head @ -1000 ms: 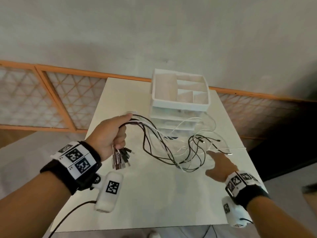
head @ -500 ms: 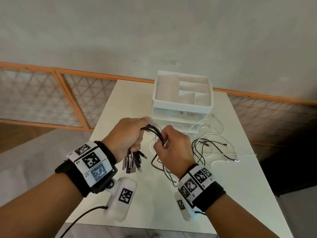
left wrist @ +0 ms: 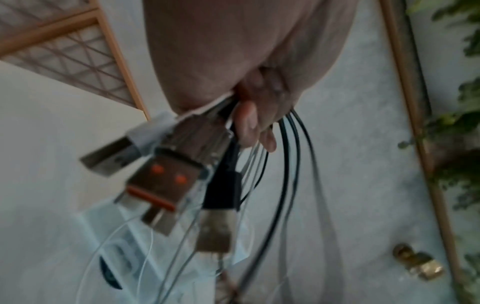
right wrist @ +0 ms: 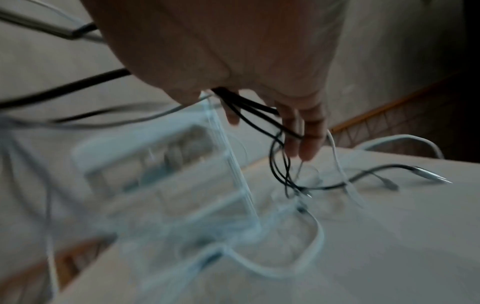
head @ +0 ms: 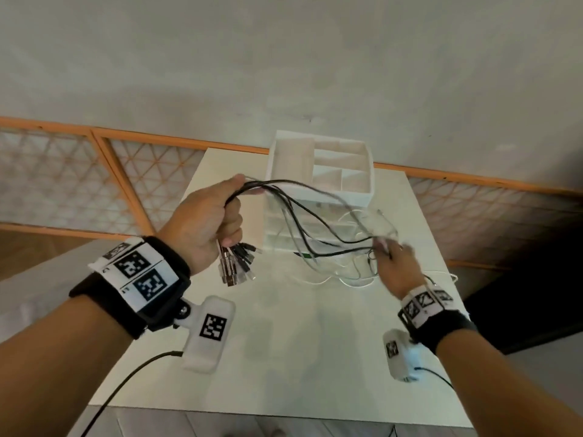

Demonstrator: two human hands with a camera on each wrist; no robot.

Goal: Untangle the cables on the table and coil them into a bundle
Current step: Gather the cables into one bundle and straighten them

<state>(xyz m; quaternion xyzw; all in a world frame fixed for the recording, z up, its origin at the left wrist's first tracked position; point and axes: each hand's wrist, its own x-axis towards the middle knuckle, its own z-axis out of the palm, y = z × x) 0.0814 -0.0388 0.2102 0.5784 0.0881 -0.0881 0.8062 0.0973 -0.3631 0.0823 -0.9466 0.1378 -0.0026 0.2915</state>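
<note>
The left hand (head: 205,222) grips the plug ends of the cables (head: 303,216), which run rightward above the table (head: 284,342) through the right hand's (head: 396,266) loosely curled fingers.

White drawer organiser (head: 318,197) (compartmented top) at table's far edge; lattice screen (head: 56,184) behind.

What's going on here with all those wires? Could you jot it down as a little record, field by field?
Setting: white table by a grey wall
Left hand: raised, grips the cables in a fist
Plugs: USB ends hang below that fist
Right hand: out to the right, black and white strands running through its fingers
Loose ends: small tips lie on the table
Other item: white drawer organiser behind the cables
Progress: strands fanned out, not yet coiled
</note>
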